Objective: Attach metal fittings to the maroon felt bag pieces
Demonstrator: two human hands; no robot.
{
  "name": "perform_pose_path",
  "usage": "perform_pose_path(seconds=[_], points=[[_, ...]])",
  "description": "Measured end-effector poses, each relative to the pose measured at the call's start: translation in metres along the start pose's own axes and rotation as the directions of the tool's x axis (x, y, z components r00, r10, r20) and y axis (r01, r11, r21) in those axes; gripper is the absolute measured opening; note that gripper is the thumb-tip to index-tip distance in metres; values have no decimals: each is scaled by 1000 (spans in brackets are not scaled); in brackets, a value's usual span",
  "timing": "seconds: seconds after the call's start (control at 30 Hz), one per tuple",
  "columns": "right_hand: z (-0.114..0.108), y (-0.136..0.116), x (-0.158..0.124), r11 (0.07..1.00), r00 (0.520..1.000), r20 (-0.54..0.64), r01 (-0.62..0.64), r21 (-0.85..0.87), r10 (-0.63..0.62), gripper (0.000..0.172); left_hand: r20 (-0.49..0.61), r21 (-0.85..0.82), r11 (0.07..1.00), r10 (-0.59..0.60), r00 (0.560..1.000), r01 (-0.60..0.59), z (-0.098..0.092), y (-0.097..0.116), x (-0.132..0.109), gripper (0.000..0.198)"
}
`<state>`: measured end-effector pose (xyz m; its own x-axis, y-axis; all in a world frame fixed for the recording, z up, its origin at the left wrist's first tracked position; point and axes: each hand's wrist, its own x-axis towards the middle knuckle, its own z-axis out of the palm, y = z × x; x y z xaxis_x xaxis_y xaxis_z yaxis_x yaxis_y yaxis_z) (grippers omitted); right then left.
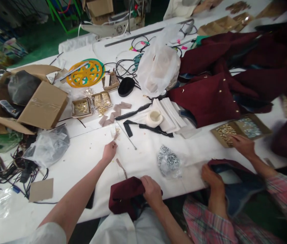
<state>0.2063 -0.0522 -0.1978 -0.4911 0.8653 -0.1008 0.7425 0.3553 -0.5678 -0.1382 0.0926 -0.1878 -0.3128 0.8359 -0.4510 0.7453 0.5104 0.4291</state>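
Note:
My left hand (110,151) reaches forward over the white table, its fingers pinched on a thin brownish strip (116,135). Small shiny gold bits lie around the strip's far end; their exact kind is too small to tell. Near the table's front edge, my right hand (152,191) grips a folded maroon fabric piece (124,193), with the thumb hidden. Dark blue cloth shows inside that fold. Between my hands lies another narrow brown strip (121,168). A thin metal rod (129,139) rests just beyond my left hand.
To my right, a co-worker in plaid sleeves reaches into a divided cardboard tray (254,128) of small studs. A bag of silvery pieces (168,161), a tape roll (154,117), gold-filled boxes (81,107), an open carton (43,105) and piled maroon fabric (207,96) occupy the table.

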Motion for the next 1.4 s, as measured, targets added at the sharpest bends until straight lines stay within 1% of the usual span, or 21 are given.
perform_pose_path(seconds=[0.03, 0.1, 0.2, 0.27, 0.33, 0.43, 0.6, 0.67, 0.73, 0.77, 0.83, 0.9, 1.0, 1.07, 1.13, 1.17, 1.23, 1.33, 1.4], points=[[0, -1, 1, 1000, 1000, 7, -3, 14, 3, 30, -32, -14, 1000, 10, 999, -10, 0, -1, 11, 25], [0, -2, 5, 999, 1000, 19, -6, 37, 5, 31, -70, -41, 998, 35, 997, -38, 3, 0, 25, 26], [-4, -4, 11, 999, 1000, 29, -7, 44, 5, 31, -92, -66, 995, 63, 994, -69, 8, 7, 36, 30], [-6, -4, 14, 999, 999, 40, -9, 31, 8, 31, -108, -61, 996, 56, 993, -62, 11, 13, 42, 31], [-8, -4, 16, 1000, 999, 53, -5, 18, 4, 32, -120, -43, 998, 43, 992, -48, 11, 18, 48, 27], [-10, -4, 17, 1000, 998, 53, 15, 14, -16, 31, -122, -6, 999, 53, 991, -54, 11, 24, 53, 19], [-12, -4, 17, 999, 999, 36, 38, 34, -39, 27, -122, 7, 999, 44, 992, -44, 12, 29, 47, 19], [-16, -4, 15, 996, 998, 27, 51, 73, -53, 25, -98, -24, 999, 39, 994, -41, 11, 30, 39, 18], [-20, -2, 10, 990, 998, 7, 69, 122, -70, 24, -47, -88, 995, 45, 998, -49, 10, 33, 28, 18], [-22, -1, 8, 986, 997, -3, 78, 145, -79, 24, -7, -134, 989, 55, 998, -56, 11, 34, 19, 18], [-26, 0, 2, 978, 995, -20, 95, 187, -93, 25, 108, -251, 966, 89, 990, -60, 17, 38, -5, 20], [-30, 0, -4, 971, 995, -30, 98, 219, -94, 27, 253, -377, 926, 132, 958, -28, 31, 42, -37, 21], [-33, 1, -11, 964, 997, -30, 81, 255, -76, 26, 436, -497, 863, 158, 886, 90, 64, 39, -88, 28], [-34, 1, -13, 955, 997, -34, 82, 284, -76, 24, 498, -524, 836, 144, 855, 164, 87, 34, -116, 33], [-34, 2, -13, 942, 994, -69, 107, 317, -90, 22, 522, -534, 821, 132, 843, 202, 102, 27, -134, 36], [-34, 3, -13, 934, 991, -91, 124, 334, -99, 21, 529, -538, 817, 133, 838, 210, 107, 25, -139, 37], [-34, 4, -12, 918, 985, -126, 156, 364, -117, 21, 544, -544, 811, 147, 826, 213, 109, 23, -144, 38], [-34, 5, -12, 906, 980, -142, 184, 382, -139, 22, 570, -560, 804, 198, 798, 201, 101, 29, -140, 34], [-34, 5, -12, 914, 980, -157, 176, 367, -125, 22, 580, -562, 812, 249, 776, 160, 94, 36, -135, 30]])
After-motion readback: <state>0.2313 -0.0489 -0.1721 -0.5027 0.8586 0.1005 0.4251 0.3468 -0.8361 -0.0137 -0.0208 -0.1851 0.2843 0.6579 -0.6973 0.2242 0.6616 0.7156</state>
